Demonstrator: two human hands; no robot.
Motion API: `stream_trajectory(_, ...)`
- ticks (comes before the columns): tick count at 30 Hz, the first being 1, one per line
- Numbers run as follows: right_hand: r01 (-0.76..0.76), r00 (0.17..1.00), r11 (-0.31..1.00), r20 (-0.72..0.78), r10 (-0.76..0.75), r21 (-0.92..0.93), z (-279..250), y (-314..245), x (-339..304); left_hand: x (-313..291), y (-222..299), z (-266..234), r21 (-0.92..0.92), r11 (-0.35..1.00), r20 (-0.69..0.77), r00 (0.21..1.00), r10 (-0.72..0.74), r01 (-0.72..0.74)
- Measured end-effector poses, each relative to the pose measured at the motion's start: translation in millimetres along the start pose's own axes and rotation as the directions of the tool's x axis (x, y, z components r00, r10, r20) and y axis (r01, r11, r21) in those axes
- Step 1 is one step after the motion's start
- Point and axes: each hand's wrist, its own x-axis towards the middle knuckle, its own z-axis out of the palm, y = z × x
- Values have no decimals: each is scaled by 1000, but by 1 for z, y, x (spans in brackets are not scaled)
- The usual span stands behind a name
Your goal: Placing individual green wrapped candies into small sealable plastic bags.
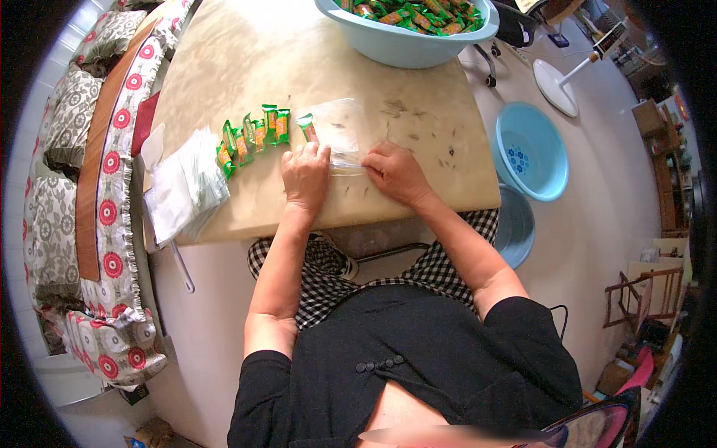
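Plastic bag [340, 127] is pinched in your right fingers [376, 163]; left fingers [305, 154] curl, grip hidden. Green packets [259, 135] and white bags [183, 183] crowd leftward.

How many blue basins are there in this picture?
3: a basin on the table, filled with green packets; a brighter basin right of the table; and a third basin just below that, partly hidden. More could be hidden.
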Motion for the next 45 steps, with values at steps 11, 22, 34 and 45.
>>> stream_trajectory(11, -11, 999, 1000, -32, 11, 3, 0, -6, 2, 2, -3, 1, 150, 987, 38, 998, -54, 47)
stream_trajectory(22, -15, 1000, 999, -3, 16, 44, -4, -6, 2, 23, -60, -18, -41, 890, 190, 878, -439, 454)
stream_trajectory(34, -63, 998, 997, 20, 62, 50, -2, 1, -1, 11, -41, -21, -184, 883, -102, 885, -455, 432)
stream_trajectory(45, -16, 999, 999, -32, 17, 28, -1, 3, 2, -69, 23, -75, -575, 799, -35, 971, -236, 174)
